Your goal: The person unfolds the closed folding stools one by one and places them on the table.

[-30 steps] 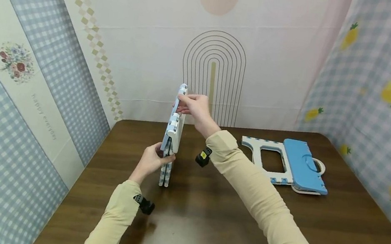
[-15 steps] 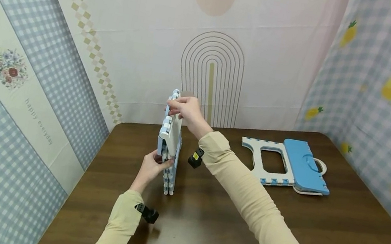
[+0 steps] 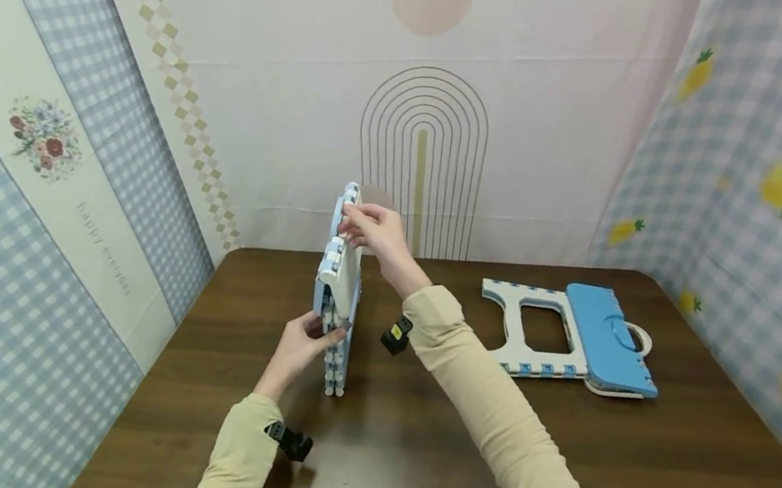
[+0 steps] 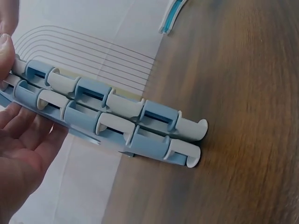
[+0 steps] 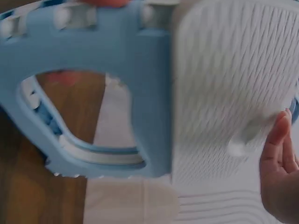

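Observation:
A folded blue-and-white folding step stool stands on end near the middle of the table. My left hand grips its lower half, with the thumb on the near hinged edge. In the left wrist view the left hand's fingers lie behind two rows of blue and white hinges. My right hand is at the upper part, its fingertips pinching the edge there. The right wrist view shows a white textured panel beside a blue leg frame, with the right hand's fingers at the panel's far end.
A second folding step stool, with blue top and white legs, lies flat at the table's right. The brown table ends at a printed fabric backdrop; checked cloth hangs along the right side.
The held stool has come slightly down and nearer and turned a little, so more of its white panel shows. Both hands moved with it, the right one lower now.

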Demonstrator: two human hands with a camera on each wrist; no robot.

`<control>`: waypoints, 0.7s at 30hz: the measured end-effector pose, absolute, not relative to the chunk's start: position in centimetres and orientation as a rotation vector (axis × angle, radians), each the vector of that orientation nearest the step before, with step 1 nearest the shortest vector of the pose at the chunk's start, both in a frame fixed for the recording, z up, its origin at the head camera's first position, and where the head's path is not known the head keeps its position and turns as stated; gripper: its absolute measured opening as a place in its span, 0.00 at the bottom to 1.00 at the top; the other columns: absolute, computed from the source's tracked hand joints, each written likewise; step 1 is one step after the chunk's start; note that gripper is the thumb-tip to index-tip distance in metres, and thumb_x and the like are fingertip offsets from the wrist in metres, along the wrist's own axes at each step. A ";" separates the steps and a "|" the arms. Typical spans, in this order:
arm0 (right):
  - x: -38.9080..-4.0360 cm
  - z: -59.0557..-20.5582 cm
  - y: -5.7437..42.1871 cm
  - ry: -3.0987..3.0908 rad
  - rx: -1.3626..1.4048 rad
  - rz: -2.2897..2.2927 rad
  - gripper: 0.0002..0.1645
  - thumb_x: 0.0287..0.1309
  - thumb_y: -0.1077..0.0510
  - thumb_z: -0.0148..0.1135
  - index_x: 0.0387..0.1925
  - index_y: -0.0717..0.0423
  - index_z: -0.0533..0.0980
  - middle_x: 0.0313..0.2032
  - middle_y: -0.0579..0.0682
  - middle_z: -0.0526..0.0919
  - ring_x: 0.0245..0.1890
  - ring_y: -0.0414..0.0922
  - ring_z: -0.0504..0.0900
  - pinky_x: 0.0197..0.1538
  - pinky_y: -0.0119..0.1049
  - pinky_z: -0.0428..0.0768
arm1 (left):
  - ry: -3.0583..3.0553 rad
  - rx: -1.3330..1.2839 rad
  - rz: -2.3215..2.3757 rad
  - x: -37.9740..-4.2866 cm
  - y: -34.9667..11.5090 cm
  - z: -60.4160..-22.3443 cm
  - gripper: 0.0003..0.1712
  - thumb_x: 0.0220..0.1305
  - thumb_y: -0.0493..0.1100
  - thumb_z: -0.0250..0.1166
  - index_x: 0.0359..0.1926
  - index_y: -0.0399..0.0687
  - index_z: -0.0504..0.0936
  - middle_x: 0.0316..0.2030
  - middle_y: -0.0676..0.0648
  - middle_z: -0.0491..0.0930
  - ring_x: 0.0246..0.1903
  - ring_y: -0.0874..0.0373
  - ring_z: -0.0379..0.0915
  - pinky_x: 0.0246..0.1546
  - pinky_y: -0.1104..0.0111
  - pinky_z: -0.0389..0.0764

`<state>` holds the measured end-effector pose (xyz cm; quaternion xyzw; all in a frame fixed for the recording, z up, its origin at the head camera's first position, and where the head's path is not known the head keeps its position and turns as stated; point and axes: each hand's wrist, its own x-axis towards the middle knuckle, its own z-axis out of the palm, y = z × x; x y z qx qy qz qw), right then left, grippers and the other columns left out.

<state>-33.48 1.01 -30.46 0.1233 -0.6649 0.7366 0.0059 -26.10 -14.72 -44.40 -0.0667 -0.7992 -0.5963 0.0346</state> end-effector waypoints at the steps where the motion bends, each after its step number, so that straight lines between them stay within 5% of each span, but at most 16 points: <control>1: -33.5 -30.8 1.3 -2.045 0.394 2.327 0.19 0.66 0.56 0.59 0.50 0.68 0.77 0.26 0.43 0.83 0.25 0.36 0.80 0.30 0.27 0.80 | -2.470 -0.199 -1.820 -26.1 -14.8 -44.3 0.23 0.58 0.42 0.70 0.52 0.34 0.80 0.47 0.34 0.83 0.42 0.59 0.80 0.42 0.72 0.79; 8: -33.3 -32.8 5.2 -2.043 0.331 2.256 0.17 0.68 0.60 0.54 0.49 0.72 0.75 0.27 0.45 0.83 0.26 0.38 0.81 0.35 0.30 0.83 | -2.521 -0.201 -1.813 -26.5 -15.2 -44.2 0.23 0.59 0.42 0.70 0.52 0.32 0.79 0.49 0.32 0.82 0.45 0.53 0.81 0.46 0.66 0.80; 13: -32.7 -35.7 6.2 -2.457 0.560 2.067 0.17 0.66 0.63 0.54 0.52 0.69 0.74 0.39 0.60 0.85 0.38 0.51 0.85 0.48 0.43 0.84 | -2.487 -0.178 -1.832 -26.3 -15.5 -44.2 0.22 0.59 0.41 0.70 0.52 0.35 0.79 0.49 0.34 0.83 0.44 0.55 0.81 0.45 0.68 0.80; 18: -31.4 -39.4 5.0 -2.742 1.138 1.955 0.34 0.59 0.67 0.60 0.66 0.67 0.61 0.63 0.69 0.71 0.63 0.63 0.72 0.65 0.52 0.73 | -2.418 -0.190 -1.841 -26.0 -15.5 -44.5 0.23 0.58 0.42 0.71 0.53 0.35 0.79 0.49 0.33 0.83 0.46 0.50 0.82 0.45 0.68 0.80; 21: -30.1 -41.2 3.9 -2.758 1.340 1.959 0.45 0.56 0.69 0.62 0.71 0.65 0.51 0.67 0.69 0.64 0.66 0.65 0.67 0.66 0.52 0.71 | -2.398 -0.181 -1.821 -25.8 -15.5 -44.9 0.24 0.58 0.44 0.71 0.53 0.36 0.80 0.48 0.34 0.83 0.47 0.49 0.82 0.45 0.68 0.81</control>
